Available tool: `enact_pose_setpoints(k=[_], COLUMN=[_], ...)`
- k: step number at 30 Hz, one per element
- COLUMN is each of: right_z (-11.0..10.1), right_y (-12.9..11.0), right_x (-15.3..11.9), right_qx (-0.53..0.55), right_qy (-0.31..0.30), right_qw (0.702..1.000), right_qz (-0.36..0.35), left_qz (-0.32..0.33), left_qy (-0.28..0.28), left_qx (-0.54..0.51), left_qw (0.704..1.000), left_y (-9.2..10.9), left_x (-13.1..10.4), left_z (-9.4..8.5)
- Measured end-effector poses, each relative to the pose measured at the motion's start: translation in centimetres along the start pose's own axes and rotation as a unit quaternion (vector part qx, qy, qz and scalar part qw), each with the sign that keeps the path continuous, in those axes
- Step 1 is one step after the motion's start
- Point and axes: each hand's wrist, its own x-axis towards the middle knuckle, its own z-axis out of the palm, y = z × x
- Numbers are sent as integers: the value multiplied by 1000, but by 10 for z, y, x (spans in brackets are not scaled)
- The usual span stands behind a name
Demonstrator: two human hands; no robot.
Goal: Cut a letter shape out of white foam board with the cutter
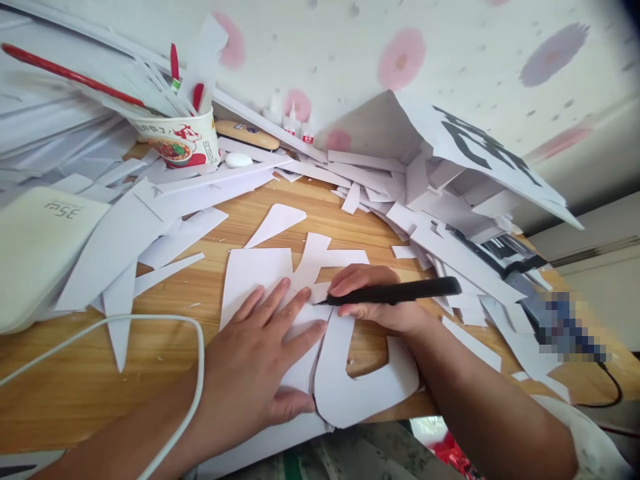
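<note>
My left hand [273, 353] lies with spread fingers on a white board [257, 267], its thumb close to the board's lower edge. Beside it is a curved white cut-out shape [370, 397] with openings through which the wood shows. In my right hand [373, 293] is a black pen-like cutting tool [405, 291], held in a pinch. Its thin tip points left and rests at or just above the white piece, near my left fingertips. A dark line runs along the edge between board and cut-out.
White offcuts [370, 180] heap along the back and right of the wooden table [200, 233]. At the back left stands a paper cup [185, 140] with tools. A white cable [200, 373] crosses my left forearm, near a pale power bank [43, 247].
</note>
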Motion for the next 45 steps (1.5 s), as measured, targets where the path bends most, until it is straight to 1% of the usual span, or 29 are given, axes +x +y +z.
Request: enact_pose_setpoints(k=[4, 8, 13, 18, 20, 23, 27, 31, 33, 36, 39, 40, 41, 42, 43, 44, 45], right_z=[-5, -14, -26, -33, -36, -40, -43, -44, -44, -43, -40, -39, -37, -35, -32, -28, -22], right_y=[-12, -10, -6, -4, -3, -1, -3, -7, -9, -15, -23, -26, -29, -32, -35, -37, -40], right_x=[6, 11, 11, 5, 4, 3, 5, 9, 12, 18, 23, 23, 22, 19, 15, 10, 3], right_qx=[-35, -59, -45, -44, -43, -42, -59, -87, -95, -108, -117, -114, -107, -95, -77, -53, -23], right_qy=[-81, -122, -119, -106, -114, -126, -144, -166, -174, -189, -206, -197, -170, -122, -52, 37, 132], right_qw=[996, 991, 992, 993, 992, 991, 987, 982, 980, 976, 971, 973, 979, 988, 995, 998, 991], right_qz=[-7, 7, -1, 37, 45, 34, 23, 15, 13, 28, 43, 42, 37, 31, 24, 17, 18], left_qz=[2, 5, 3, 3, -3, -15, 6, 7, -2, -21, -13, -13, -17, -22, -27, -37, -51], left_qy=[-11, -9, 2, 4, 7, 10, 13, 19, 15, 6, -17, -24, -29, -31, -29, -22, -5], left_qx=[9, 2, 4, 6, 11, 20, 13, 11, 14, 10, -5, -9, -13, -17, -20, -20, -17], left_qw=[1000, 1000, 1000, 1000, 1000, 1000, 1000, 1000, 1000, 1000, 1000, 1000, 999, 999, 999, 999, 999], left_y=[0, 0, -2, -3, -2, 0, -3, -4, -2, 0, 0, -1, -1, -1, 0, 0, 1], left_x=[2, 3, 1, -3, -3, -3, -2, -3, -3, -1, 2, 3, 4, 5, 5, 4, 1], left_z=[-2, -3, 0, 2, 2, 1, 3, 4, 3, 0, -4, -6, -8, -10, -12, -14, -15])
